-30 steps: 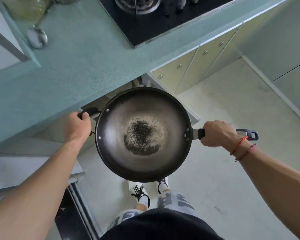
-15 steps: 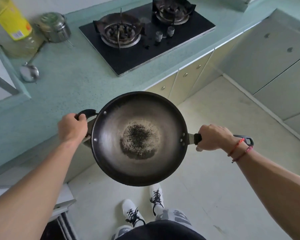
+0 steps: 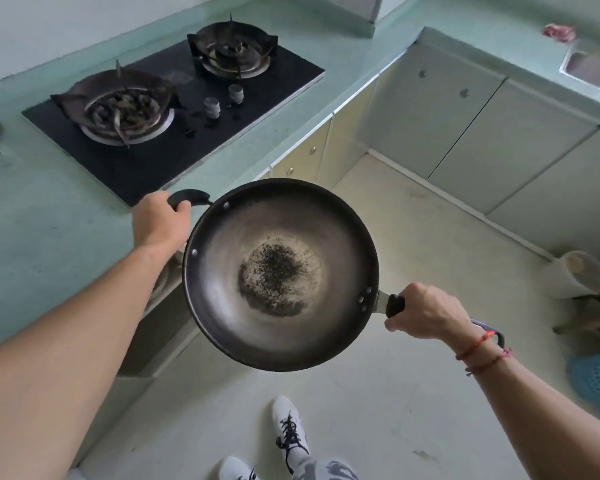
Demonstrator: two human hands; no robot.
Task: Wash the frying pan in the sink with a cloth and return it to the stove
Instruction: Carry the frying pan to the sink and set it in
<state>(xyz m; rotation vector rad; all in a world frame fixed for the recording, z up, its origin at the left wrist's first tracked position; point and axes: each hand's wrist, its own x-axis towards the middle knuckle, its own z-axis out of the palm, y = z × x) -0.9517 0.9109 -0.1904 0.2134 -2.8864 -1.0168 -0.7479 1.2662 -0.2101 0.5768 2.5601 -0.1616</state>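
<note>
Round dark metal frying pan (image 3: 279, 271) is in the air, roughly level, over the pale floor (image 3: 413, 237) and just off the front edge of the pale green bench (image 3: 49, 237). It's not on the black glass two-burner gas stove (image 3: 174, 147) and not in the steel sink (image 3: 589, 69), which sits well apart at the far right.

Hands are apart, one on each side of the pan, both clamped.
- Left hand (image 3: 160, 221) wraps the short black helper handle (image 3: 189, 197) on the side nearest the stove.
- Right hand (image 3: 425, 315) fists round the long black handle (image 3: 395, 305) close to the riveted joint. The handle's tail loop pokes out past the wrist.

Handling, as a judgement:
- The pan is wide and rigid, and probably fairly heavy, since it's carried two-handed. It won't flex and isn't fragile.
- The handles are the only sensible grip points. The bowl is likely greasy, and slippery once wet.
- The burnt speckled patch (image 3: 274, 282) in the centre of the bowl looks dry and stuck on, so there's little spill risk. It will need hard scrubbing.

A pinkish-red crumpled item (image 3: 560, 32) lies on the bench beside the sink. It may be the cloth; cannot tell.

Washing looks not yet started.
</note>
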